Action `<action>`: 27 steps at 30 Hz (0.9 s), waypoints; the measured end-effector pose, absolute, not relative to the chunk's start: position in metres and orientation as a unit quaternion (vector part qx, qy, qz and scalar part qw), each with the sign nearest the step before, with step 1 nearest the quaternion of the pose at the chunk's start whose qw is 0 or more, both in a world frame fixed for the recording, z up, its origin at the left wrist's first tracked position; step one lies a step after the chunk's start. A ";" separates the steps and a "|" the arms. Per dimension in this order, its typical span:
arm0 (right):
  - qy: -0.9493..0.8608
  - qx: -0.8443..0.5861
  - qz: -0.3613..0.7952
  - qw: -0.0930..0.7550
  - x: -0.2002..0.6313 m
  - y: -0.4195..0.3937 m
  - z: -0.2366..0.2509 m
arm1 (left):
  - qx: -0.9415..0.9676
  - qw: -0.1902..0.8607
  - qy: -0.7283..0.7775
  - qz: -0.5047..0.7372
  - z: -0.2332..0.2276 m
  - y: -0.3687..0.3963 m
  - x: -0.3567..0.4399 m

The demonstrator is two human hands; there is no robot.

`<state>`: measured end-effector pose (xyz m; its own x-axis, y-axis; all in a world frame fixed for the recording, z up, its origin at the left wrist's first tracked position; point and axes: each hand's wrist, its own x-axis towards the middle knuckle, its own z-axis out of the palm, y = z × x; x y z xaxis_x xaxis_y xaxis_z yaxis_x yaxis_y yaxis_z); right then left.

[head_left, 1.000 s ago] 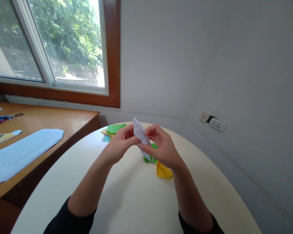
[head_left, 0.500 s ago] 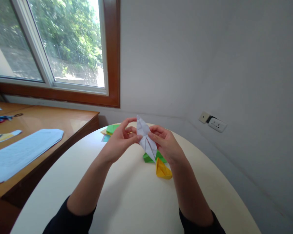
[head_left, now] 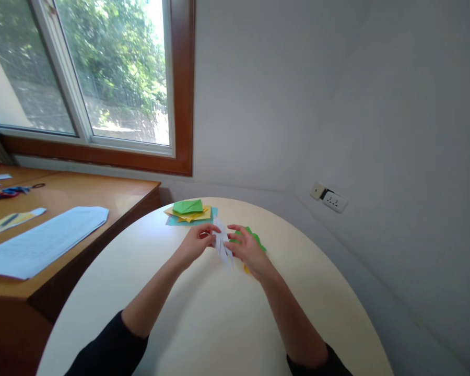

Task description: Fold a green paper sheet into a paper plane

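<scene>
A folded white paper piece (head_left: pixel 222 243), long and pointed, lies low over the round cream table (head_left: pixel 203 324). My left hand (head_left: pixel 196 243) pinches its left side and my right hand (head_left: pixel 247 250) holds its right side. Behind my right hand a green folded paper (head_left: pixel 254 236) shows in part. A yellow folded paper (head_left: pixel 245 269) is almost hidden under the same hand.
A stack of coloured sheets (head_left: pixel 188 211), green on yellow on teal, lies at the table's far edge. A wooden desk (head_left: pixel 74 209) at left carries a white paper (head_left: pixel 43 240) and scissors (head_left: pixel 11 190). A wall socket (head_left: pixel 329 198) sits at right, with a window above the desk.
Both hands have lowered the white paper from mid-air down to the table surface. The camera view has pulled back, so the hands look farther away.
</scene>
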<state>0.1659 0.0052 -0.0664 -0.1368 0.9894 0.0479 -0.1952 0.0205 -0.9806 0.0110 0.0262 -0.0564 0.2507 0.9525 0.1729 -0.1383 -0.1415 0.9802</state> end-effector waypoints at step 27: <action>-0.579 -0.442 0.487 0.482 0.150 -0.058 -0.161 | 0.322 0.641 0.377 0.587 -0.142 -0.025 0.014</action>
